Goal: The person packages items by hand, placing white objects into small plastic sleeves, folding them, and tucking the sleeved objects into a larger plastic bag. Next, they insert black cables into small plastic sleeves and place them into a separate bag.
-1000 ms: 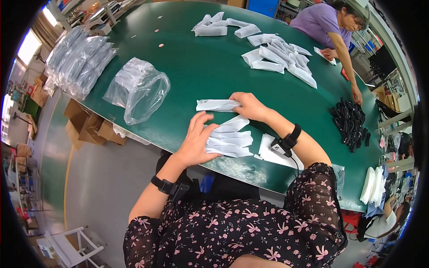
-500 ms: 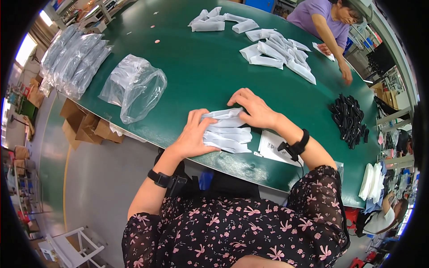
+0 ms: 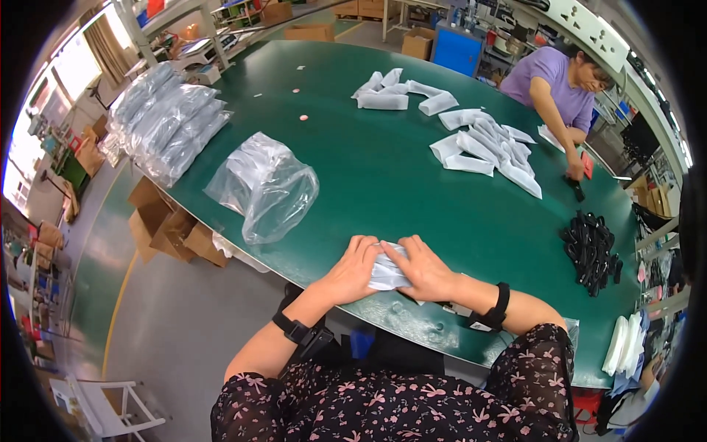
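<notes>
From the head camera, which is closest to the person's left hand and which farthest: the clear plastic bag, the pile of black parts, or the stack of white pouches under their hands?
From the left hand:
1. Stack of white pouches, touching it, just to its right.
2. Clear plastic bag, up and to the left on the green table.
3. Pile of black parts, far to the right, beyond the right hand.

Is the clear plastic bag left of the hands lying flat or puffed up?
Puffed up: the clear plastic bag bulges off the green table, crumpled; contents cannot tell.

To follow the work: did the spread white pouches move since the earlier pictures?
Yes. The white pouches are now gathered into one stack between the left hand and right hand, closer to the green table near edge.
</notes>
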